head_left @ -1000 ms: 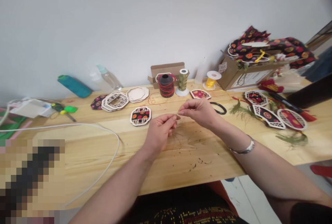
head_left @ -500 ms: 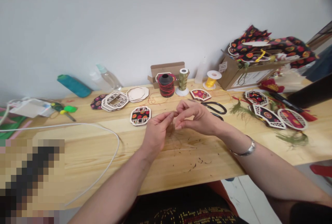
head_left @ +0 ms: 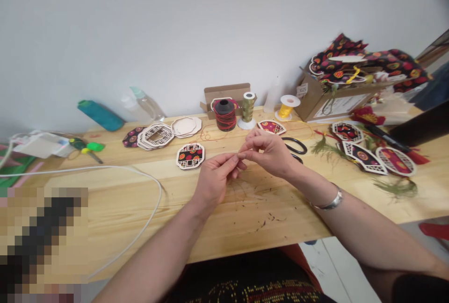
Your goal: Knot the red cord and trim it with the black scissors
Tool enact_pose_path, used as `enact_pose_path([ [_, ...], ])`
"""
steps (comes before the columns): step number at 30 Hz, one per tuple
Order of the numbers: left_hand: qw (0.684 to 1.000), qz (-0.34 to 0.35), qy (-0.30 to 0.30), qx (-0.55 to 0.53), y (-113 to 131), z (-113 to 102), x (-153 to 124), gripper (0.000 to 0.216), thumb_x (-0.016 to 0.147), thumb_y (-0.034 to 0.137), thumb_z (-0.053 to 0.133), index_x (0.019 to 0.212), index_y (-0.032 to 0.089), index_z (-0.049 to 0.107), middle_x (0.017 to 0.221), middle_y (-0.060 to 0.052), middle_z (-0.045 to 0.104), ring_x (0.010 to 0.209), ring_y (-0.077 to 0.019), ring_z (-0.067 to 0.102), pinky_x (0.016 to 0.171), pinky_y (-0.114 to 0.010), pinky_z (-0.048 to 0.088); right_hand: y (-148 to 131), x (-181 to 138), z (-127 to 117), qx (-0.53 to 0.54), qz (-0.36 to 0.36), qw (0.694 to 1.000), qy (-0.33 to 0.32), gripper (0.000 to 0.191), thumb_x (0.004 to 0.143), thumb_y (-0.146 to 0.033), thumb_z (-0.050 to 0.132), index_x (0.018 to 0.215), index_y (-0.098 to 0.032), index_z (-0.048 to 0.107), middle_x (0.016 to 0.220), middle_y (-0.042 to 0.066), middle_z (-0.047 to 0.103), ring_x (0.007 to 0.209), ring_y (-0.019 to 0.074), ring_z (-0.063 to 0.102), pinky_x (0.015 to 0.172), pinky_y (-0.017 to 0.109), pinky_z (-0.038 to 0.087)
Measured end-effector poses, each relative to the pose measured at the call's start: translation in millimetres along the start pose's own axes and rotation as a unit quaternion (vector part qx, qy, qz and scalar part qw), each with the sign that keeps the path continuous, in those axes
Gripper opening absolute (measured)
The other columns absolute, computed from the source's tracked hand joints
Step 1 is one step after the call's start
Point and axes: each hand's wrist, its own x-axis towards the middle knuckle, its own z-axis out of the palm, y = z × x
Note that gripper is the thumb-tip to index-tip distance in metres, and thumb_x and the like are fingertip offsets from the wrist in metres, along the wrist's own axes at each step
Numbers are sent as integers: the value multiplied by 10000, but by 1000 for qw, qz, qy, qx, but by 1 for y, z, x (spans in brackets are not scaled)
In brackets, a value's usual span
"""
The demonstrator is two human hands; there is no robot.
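Note:
Over the middle of the wooden table, my left hand (head_left: 218, 176) and my right hand (head_left: 268, 154) meet at the fingertips. Both are closed in a pinch, thumb against finger. Whatever they hold is too small to make out; faint thin strands seem to hang below. Left of my hands lies an octagonal lattice ornament (head_left: 190, 156) with dark patterned fabric. Black-handled scissors (head_left: 295, 145) lie behind my right hand, their blades hidden by it. Further back stand a dark cone of red thread (head_left: 225, 116) and a spool of olive thread (head_left: 248, 109).
A stack of lattice frames (head_left: 156, 135) lies at the back left. Finished-looking ornaments (head_left: 365, 157) with tassels lie at the right, below a cardboard box (head_left: 336, 102) of fabric. A yellow spool (head_left: 287, 107) stands by the wall. A white cable (head_left: 159, 195) curves across the left.
My right hand has moved slightly left and its fingertips have closed against those of my left hand. The things on the table have stayed put.

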Motion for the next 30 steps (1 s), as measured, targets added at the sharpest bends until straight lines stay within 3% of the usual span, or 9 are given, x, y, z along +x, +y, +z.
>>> enact_pose_path([
  [5,1000,13,-2,3,-3,-1,1,148,682,265,725,701,119,714,553,2,566,476,-59,422,445,-208,264,3,1,0,12,48,999,-2,83,699,-231,714,650,-172,682,666,-14,513,649,110,465,616,275,385],
  [8,1000,14,-2,3,-3,-1,2,160,669,272,735,663,116,698,546,4,546,477,-58,409,441,-208,243,7,1,0,78,110,991,-15,170,672,-267,728,807,-169,696,746,1,575,678,113,495,635,279,412],
  [11,1000,11,2,7,-3,-1,2,166,663,273,739,645,117,684,538,4,543,461,-55,400,441,-212,244,10,1,-1,185,182,964,-63,311,662,-287,728,946,-167,692,778,13,623,675,106,519,631,270,422],
  [15,1000,4,-1,8,-2,0,2,174,660,284,740,673,118,688,537,8,537,446,-50,389,434,-212,241,9,1,-3,254,246,932,-85,260,727,-358,679,878,-152,725,652,-2,588,564,69,447,528,234,352],
  [20,1000,5,-6,9,-1,1,2,187,652,290,745,652,117,676,530,12,523,445,-46,376,428,-207,243,6,2,-3,275,260,922,-83,231,680,-339,723,822,-158,738,625,-6,610,545,63,447,512,229,340],
  [25,999,-5,-28,18,-2,0,1,205,685,289,731,604,116,658,540,10,520,450,-41,370,435,-206,244,8,0,0,291,241,921,-97,176,594,-256,770,740,-168,724,648,-3,675,612,100,572,615,261,432],
  [30,999,-14,-39,3,-2,1,-1,161,681,268,734,680,112,693,559,1,537,474,-49,390,444,-201,252,5,1,0,247,209,942,-91,158,630,-274,758,624,-145,668,570,-23,632,558,88,548,600,250,428],
])
